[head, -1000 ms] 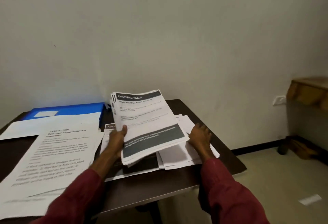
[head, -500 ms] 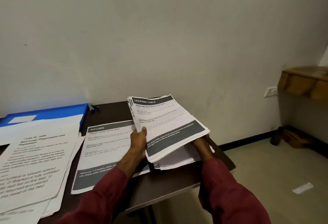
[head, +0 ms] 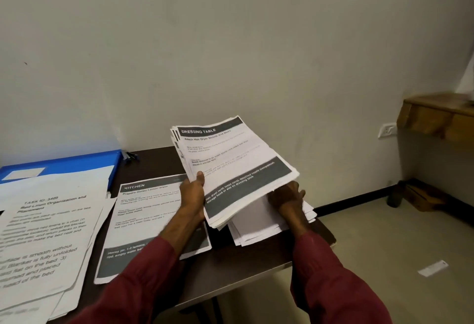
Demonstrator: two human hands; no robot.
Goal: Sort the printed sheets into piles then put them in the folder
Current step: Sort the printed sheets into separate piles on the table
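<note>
At the far left of the dark bench a blue folder is seen lying flat near the wall, its near part overlapped by a TASK ID pile of printed sheets. Just beside that pile a KITCHEN sheet is laid flat on the bench, its near right part crossed by the left forearm. The left hand is closed on the left edge of the DRESSING TABLE stack, with the thumb pressed on the top page, and the stack is held tilted above the bench (several page edges are fanned at its upper left corner). Under the stack's lower right corner the right hand is placed; its fingers are hidden by the paper, so whether anything is gripped cannot be told. Beneath it a white pile is spread at the bench's right edge. Further right, a wall socket, a wooden shelf and a paper slip on the floor are visible.
</note>
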